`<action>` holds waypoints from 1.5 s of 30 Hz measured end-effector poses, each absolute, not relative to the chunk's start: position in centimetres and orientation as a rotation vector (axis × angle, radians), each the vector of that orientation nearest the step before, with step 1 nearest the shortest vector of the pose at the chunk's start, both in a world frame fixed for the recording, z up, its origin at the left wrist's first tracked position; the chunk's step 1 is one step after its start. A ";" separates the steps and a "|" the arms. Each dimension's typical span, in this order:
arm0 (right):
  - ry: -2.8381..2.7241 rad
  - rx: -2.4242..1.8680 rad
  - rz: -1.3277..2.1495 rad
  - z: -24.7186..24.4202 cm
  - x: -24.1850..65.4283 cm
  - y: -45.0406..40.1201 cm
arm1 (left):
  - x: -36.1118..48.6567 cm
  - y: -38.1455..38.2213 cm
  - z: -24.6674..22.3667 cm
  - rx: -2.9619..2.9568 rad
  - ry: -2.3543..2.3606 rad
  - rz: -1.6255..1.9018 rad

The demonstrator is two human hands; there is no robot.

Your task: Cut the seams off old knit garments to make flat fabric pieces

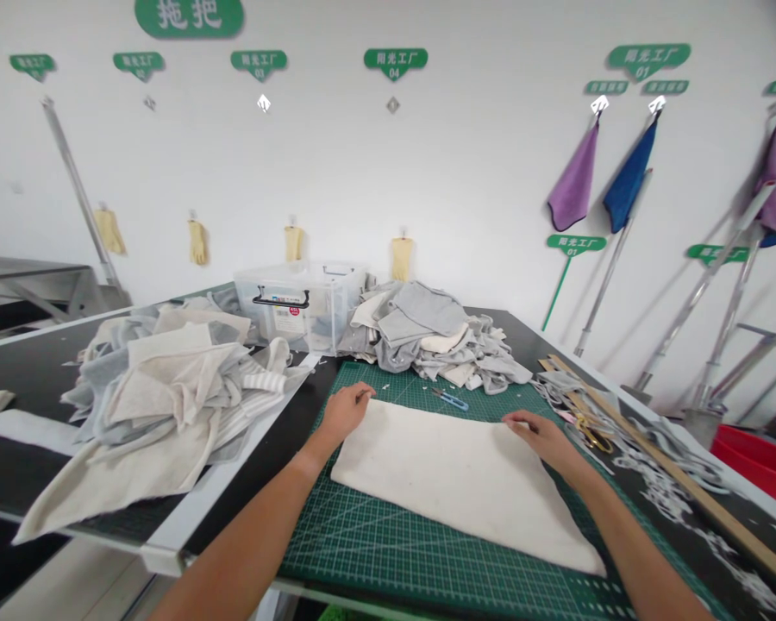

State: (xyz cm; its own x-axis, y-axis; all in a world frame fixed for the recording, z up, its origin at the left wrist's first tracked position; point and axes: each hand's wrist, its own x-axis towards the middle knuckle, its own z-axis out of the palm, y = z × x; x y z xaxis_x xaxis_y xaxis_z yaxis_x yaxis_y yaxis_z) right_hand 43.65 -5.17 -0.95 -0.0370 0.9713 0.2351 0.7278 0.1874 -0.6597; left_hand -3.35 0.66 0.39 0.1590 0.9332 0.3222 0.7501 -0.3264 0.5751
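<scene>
A cream piece of cloth [453, 474] lies spread over the green cutting mat [362, 535]. At its far left corner, my left hand [347, 410] pinches the edge between thumb and fingers. My right hand [543, 438] grips the far right corner in the same way, fingers closed on the edge. Just beyond the cloth, a pair of small blue-handled thread snips [451, 398] rests on the mat.
Left stands a heap of grey and cream cloths [168, 379]. Behind the mat are a clear plastic box [297, 302] and another cloth pile [427, 328]. At right lie gold-handled scissors [591, 433], fabric scraps [669, 492] and a long wooden strip [685, 483].
</scene>
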 end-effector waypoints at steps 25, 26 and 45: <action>-1.870 -1.642 0.396 -1.1 44.4 -5.3 | -3.4 -0.5 1.5 2.373 1.569 0.760; -1.871 -1.626 0.398 -1.1 44.4 -5.3 | -3.4 -0.5 1.5 2.370 1.561 0.775; -1.727 -1.550 0.612 -0.8 44.3 -5.5 | -3.3 -0.3 1.3 2.193 1.579 0.659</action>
State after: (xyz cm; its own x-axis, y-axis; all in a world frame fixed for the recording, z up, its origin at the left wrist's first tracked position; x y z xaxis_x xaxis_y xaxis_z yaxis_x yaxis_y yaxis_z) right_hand 44.31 -5.51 -0.79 -0.0125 0.9797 0.2000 0.6350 0.1623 -0.7553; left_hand -3.30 -0.35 1.35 0.2678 0.9498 0.1616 0.7829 -0.3123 0.5382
